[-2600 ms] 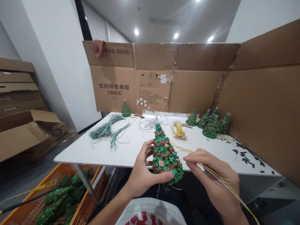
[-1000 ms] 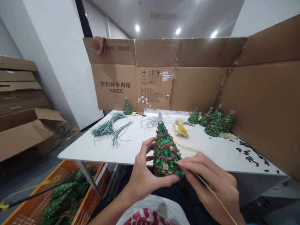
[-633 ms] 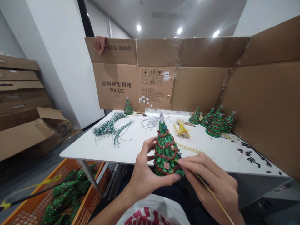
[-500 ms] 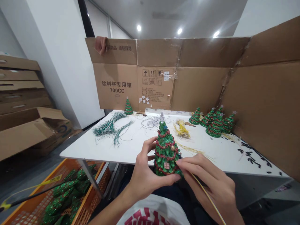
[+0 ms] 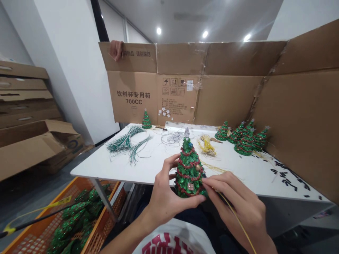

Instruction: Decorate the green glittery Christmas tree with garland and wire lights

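Observation:
My left hand grips a small green glitter Christmas tree with red garlands, held upright at the table's near edge. Its thumb lies under the base and its fingers curl behind the trunk. My right hand pinches a thin yellow wire against the tree's lower right side; the wire trails down to the right, out of view.
On the white table lie green wires, silver wire loops, yellow wires, a lone small tree and a cluster of finished trees. Cardboard walls enclose the table. An orange crate of trees sits lower left.
My right hand has brought the yellow wire from beside the tree up against its lower right side. The tree stays in my left hand, and the view has shifted slightly.

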{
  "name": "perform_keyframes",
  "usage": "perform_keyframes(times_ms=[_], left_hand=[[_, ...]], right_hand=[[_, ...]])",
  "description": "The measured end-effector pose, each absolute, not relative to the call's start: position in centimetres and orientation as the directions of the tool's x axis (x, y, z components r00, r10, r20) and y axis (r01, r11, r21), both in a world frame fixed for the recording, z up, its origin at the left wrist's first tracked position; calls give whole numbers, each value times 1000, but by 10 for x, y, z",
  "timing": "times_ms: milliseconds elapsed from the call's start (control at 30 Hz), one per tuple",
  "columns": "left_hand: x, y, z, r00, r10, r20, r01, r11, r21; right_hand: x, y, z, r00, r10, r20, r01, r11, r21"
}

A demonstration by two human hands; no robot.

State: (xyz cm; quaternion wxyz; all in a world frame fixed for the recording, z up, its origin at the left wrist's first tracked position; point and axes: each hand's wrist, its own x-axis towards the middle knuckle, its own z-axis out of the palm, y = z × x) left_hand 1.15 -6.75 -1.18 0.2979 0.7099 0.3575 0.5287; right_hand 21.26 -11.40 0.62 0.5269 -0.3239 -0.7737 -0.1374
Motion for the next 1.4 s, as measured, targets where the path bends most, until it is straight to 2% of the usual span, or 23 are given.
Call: perform_keyframes(times_ms=[300,467,867,1133,1400], left_hand=[[13,-69,-13,143,745,651,285,-661,694],[14,-71,-12,124,676,726,342,-716,608],[14,-70,-14,80,643,761,407,-718,564],[14,-70,-13,76,597,798,425,-744,516],[11,-69,-16,92,581,808,454,-747,486]], right_hand=[[208,-107,-2,-217,382,898,648,745,-160],[204,-106,-4,-220,350,910,654,746,-129],[201,-101,-4,-216,354,910,656,743,-133],[200,-104,0,-298,272,915,702,712,18],[200,-104,-1,-331,294,897,702,712,26]])
